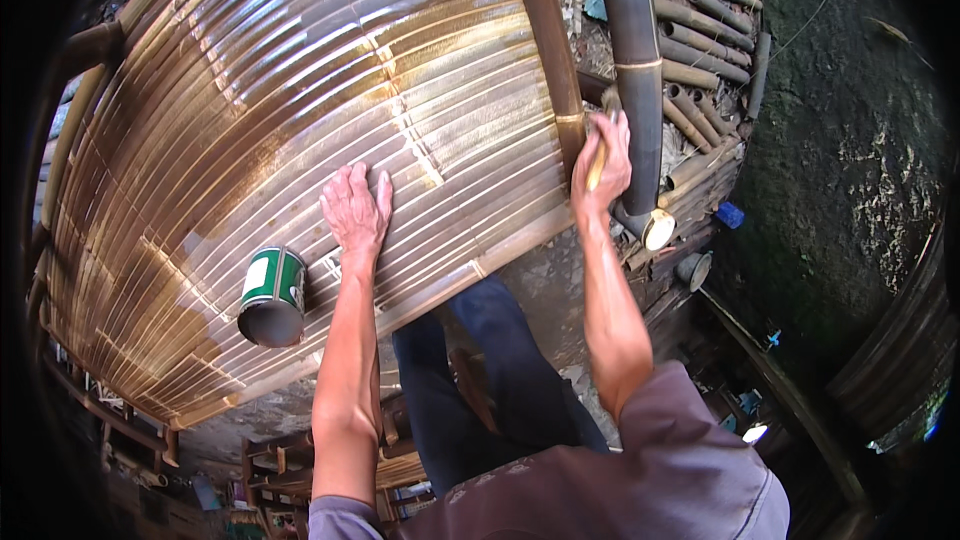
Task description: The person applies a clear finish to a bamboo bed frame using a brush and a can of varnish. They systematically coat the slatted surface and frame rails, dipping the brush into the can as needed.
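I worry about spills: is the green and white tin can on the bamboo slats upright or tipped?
Upright: the green and white tin can stands on the slatted bamboo surface, open mouth up. Contents: cannot tell.

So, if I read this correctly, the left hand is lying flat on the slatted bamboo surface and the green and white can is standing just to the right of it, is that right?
Not quite: the head view shows the green and white can to the left of the left hand, not to its right. The hand does lie flat on the slatted bamboo surface.
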